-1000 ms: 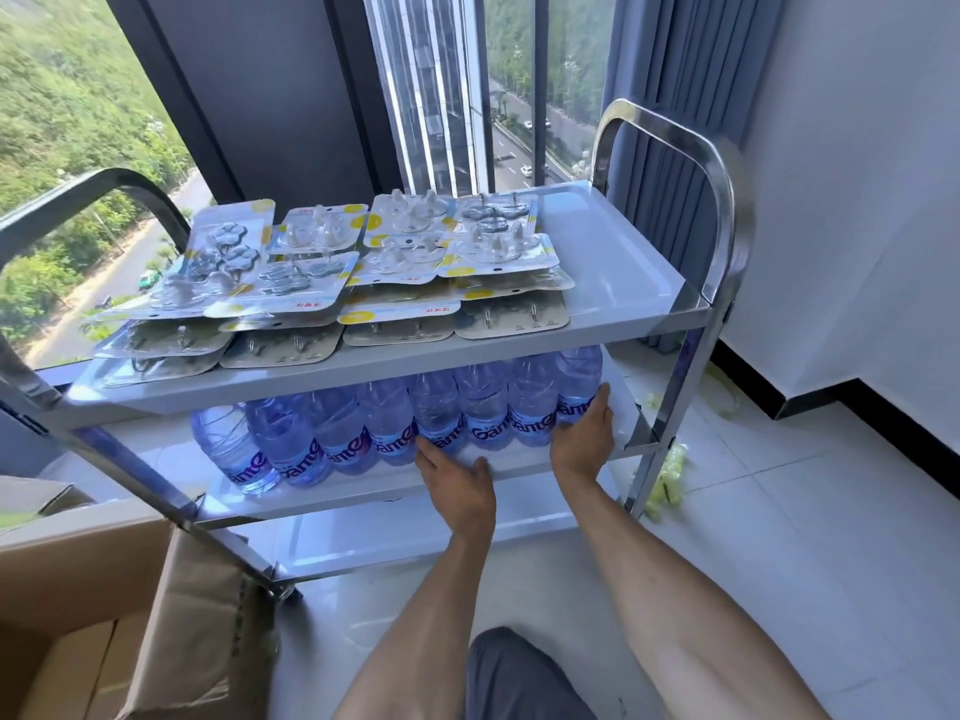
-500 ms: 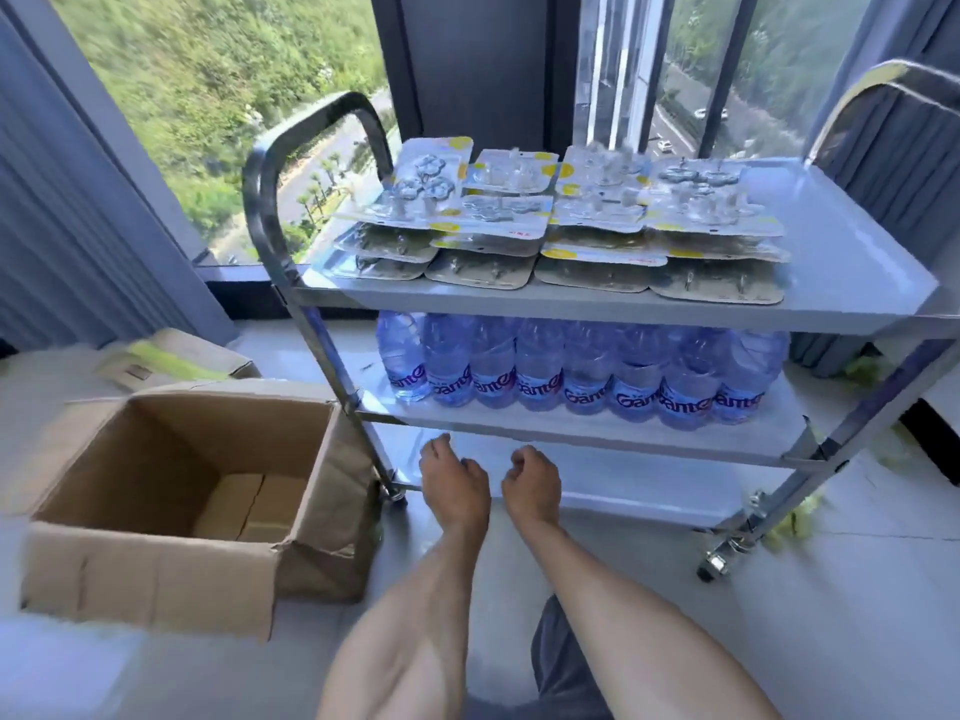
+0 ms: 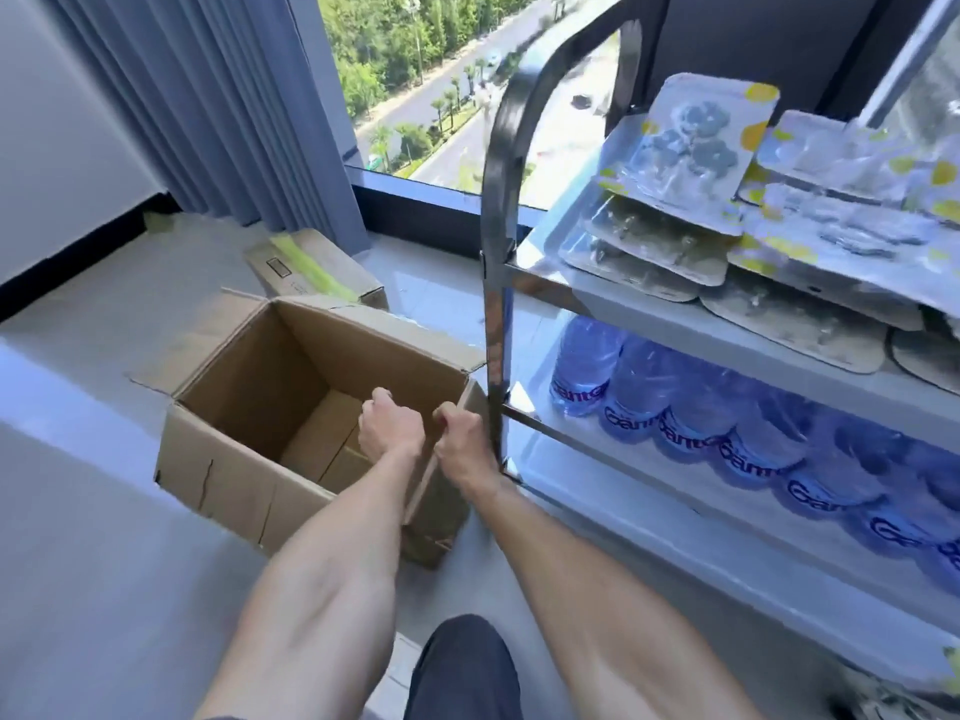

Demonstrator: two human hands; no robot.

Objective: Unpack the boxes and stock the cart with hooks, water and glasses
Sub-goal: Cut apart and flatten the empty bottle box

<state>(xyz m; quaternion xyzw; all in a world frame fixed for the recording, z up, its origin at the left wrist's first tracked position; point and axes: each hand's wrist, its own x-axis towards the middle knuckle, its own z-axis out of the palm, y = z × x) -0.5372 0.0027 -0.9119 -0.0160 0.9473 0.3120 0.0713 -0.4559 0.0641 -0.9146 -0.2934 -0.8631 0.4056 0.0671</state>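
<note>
Gripping the near rim of the open cardboard box, your right hand curls round the flap edge; your left hand hangs over the opening, fingers curled, and I cannot tell if it holds anything. That box looks empty, so expect it light and floppy: take both side walls. It sits on the floor, mouth up, long axis running away from you. Beyond your left hand lies a sealed carton, taped lengthwise. Right of your hands, the cart carries hook packs above water bottles.
</note>
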